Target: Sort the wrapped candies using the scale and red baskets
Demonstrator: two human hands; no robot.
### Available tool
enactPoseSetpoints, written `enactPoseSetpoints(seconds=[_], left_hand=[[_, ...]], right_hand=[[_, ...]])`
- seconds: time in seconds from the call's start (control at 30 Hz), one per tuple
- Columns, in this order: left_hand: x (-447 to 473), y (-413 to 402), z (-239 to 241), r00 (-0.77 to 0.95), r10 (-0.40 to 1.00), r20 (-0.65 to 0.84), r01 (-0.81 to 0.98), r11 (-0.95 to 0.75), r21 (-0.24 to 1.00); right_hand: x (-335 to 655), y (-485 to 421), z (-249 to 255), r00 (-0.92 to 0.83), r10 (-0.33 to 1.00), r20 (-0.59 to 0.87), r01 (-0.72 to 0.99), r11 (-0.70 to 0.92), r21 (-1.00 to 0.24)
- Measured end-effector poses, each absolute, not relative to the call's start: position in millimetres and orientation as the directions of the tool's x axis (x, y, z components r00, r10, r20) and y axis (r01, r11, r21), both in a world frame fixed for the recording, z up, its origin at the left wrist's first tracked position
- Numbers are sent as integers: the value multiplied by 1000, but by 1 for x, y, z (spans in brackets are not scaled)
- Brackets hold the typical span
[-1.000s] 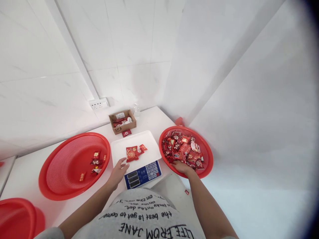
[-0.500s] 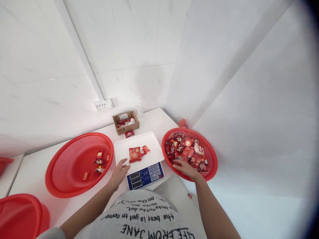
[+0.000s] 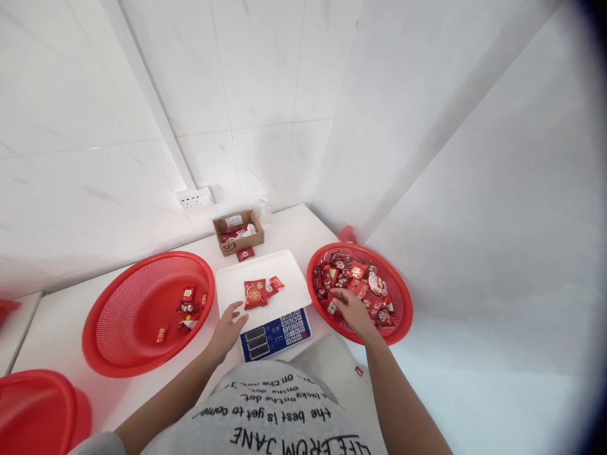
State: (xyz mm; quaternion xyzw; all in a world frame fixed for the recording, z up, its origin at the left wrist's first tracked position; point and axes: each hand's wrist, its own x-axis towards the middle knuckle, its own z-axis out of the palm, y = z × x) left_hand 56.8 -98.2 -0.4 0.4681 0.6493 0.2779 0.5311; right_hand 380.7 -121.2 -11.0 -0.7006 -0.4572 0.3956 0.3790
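Your L hand, fingers spread, nr scale tray; your R hand over packets in R basket, can't tell if fingers pinch any.

Lower-left basket cut off; scale readouts unreadable.

My right hand is over the right basket, bent down toward the red packets heaped inside; whether it grips one, I can't tell. My left hand, spread and empty, is by the near left corner of the tray on my scale, beside a few packets lying there. Left of that, another basket has some packets toward its right side. A carton stands behind the tray.
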Motion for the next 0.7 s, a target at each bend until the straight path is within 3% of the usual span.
enactPoseSetpoints(seconds=[0.1, 0.17, 0.27, 0.4, 0.53, 0.7], left_hand=[[58, -98, -1, -3, 915, -403, 345, 379, 859], [58, -97, -4, 3, 924, -381, 365, 354, 861], [54, -95, -15, 21, 961, -275, 439, 239, 866], [47, -94, -29, 74, 997, -29, 637, -25, 771], [51, -90, -38, 241, 967, 86, 763, -244, 598], [71, -71, -49, 425, 904, 45, 810, -402, 426]], right_hand=[[360, -110, 3, 213, 958, -190, 143, -224, -964], [346, -104, 7, 137, 977, -162, 101, -176, -979], [335, -99, 2, 117, 987, -107, 319, -139, -938], [336, -104, -21, 139, 988, -72, 687, -149, -711], [338, -117, -42, 152, 977, -148, 799, -209, -563], [331, -127, -47, 184, 962, -204, 852, -259, -455]])
